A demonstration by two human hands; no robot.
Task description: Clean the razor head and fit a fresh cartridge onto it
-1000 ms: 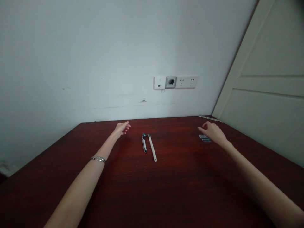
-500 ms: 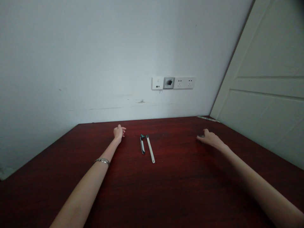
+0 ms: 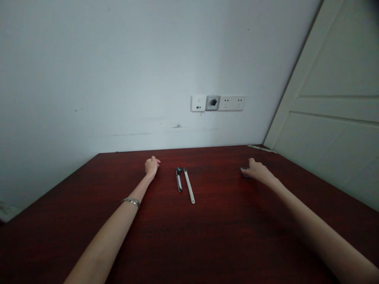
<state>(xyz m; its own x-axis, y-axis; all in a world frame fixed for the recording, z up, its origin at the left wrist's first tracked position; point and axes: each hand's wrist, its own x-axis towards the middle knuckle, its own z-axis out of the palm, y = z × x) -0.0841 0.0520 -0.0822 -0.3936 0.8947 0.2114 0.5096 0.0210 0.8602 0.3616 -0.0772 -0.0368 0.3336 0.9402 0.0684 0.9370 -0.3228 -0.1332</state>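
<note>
On the dark red table (image 3: 213, 232) a razor (image 3: 179, 182), white and black with a green-tinged head, lies beside a toothbrush (image 3: 189, 187) with a long white handle, a hole in its end and a dark head. The two are apart, roughly parallel. My left hand (image 3: 152, 165) rests loosely closed to the left of the razor, fingers curled, nothing seen in them. My right hand (image 3: 256, 170) is low over the table on the right, its fingers closed around a small greyish thing (image 3: 243, 171), mostly hidden and too small to name.
A pale wall (image 3: 133, 79) stands behind the table, with a row of sockets and a switch panel (image 3: 231, 103). To the right leans a white panelled door (image 3: 325, 98). Near the back right corner lies a thin pale strip (image 3: 262, 148). A metal bracelet (image 3: 131, 202) circles my left wrist.
My right hand has moved a little left, toward the toothbrush, with the small greyish thing. My left hand's fingers have curled in more. The view has shifted slightly; razor and toothbrush lie as before.
</note>
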